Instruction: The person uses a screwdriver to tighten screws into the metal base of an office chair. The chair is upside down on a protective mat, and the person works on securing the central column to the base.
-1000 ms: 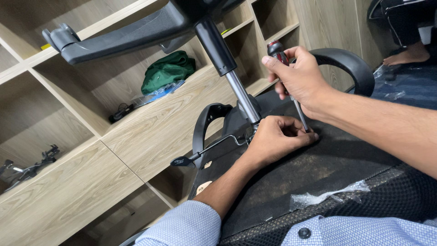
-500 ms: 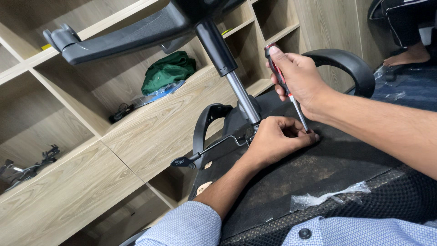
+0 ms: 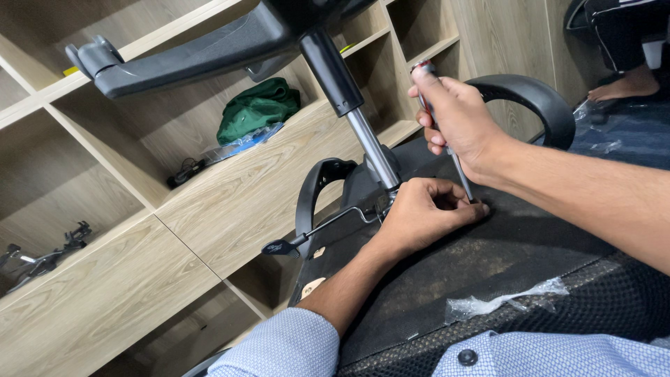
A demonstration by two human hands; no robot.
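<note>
2 hands [image 3: 447, 164], screwdriver [image 3: 447, 139], chair underside [image 3: 502, 258]

Soft, even indoor light leaves the picture bright and mostly sharp, with faint glare on the steel column [image 3: 373, 148] and deep shadow toward nine o'clock.

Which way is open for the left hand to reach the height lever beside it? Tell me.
Probably yes: the left hand rests on the seat underside right next to the lever, with nothing between them.
</note>
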